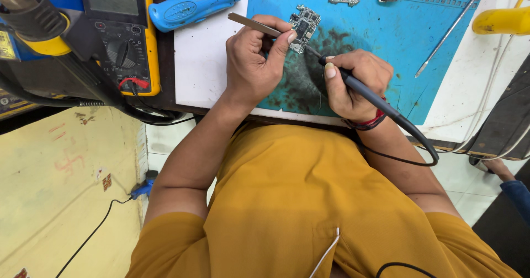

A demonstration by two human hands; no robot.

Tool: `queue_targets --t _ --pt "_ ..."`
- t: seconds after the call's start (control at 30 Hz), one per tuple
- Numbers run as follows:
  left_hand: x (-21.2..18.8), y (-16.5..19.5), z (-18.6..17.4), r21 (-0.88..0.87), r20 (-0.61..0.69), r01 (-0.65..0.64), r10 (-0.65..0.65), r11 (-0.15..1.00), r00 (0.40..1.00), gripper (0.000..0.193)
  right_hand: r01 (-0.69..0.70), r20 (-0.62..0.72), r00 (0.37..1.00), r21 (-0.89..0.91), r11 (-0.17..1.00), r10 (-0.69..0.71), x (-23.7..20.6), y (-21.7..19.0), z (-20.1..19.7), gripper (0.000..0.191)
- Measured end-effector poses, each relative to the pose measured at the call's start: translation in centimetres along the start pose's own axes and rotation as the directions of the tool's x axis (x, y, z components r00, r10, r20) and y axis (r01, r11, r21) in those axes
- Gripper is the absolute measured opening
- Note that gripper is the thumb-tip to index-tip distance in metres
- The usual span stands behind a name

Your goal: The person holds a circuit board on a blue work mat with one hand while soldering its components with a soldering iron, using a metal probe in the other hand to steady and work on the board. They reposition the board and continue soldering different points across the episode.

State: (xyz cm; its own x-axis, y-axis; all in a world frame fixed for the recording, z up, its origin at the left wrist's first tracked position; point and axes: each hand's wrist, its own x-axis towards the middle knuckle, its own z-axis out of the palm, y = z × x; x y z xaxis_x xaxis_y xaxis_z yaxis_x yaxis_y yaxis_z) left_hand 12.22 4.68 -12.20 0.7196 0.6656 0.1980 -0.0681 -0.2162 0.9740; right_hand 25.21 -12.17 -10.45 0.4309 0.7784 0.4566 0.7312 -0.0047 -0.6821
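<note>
My left hand [254,63] pinches metal tweezers [255,25] on the small green circuit board [304,24], far on the blue mat [419,41]; my right hand [356,85] grips the black soldering iron [364,93]. A slip could lift pads.

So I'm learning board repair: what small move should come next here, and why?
Probably ease the soldering iron tip forward onto the circuit board. The right hand holds it just short of the board's lower edge, while the left hand already has tweezers there.
</note>
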Motion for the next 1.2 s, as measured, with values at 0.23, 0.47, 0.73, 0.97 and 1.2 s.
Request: queue_targets --t 0.23,0.47,0.73,0.97,1.2 --pt "0.01 0.04 0.07 0.006 -0.025 0.013 -0.013 1.0 1.0 0.005 0.014 -0.004 1.0 -0.003 1.0 -0.014 -0.05 0.02 0.06 0.007" --pt "0.02 0.12 0.09 0.023 -0.031 0.006 -0.006 1.0 0.999 0.005 0.007 -0.001 1.0 -0.001 1.0 -0.007 -0.08 0.09 0.04 0.008" --pt "0.0 0.12 0.16 0.021 -0.029 0.014 -0.013 1.0 0.999 0.005 -0.011 0.003 1.0 0.006 1.0 0.011 -0.05 -0.02 -0.08 0.008" --pt "0.12 -0.02 0.15 0.021 -0.026 -0.002 0.003 1.0 1.0 0.005 0.01 -0.004 1.0 0.001 1.0 -0.01 0.04 0.03 0.01 0.008" --pt "0.06 0.17 0.14 0.022 -0.03 0.0 0.001 1.0 1.0 0.006 0.011 -0.006 1.0 -0.011 1.0 -0.011 0.0 0.03 -0.03 0.008"
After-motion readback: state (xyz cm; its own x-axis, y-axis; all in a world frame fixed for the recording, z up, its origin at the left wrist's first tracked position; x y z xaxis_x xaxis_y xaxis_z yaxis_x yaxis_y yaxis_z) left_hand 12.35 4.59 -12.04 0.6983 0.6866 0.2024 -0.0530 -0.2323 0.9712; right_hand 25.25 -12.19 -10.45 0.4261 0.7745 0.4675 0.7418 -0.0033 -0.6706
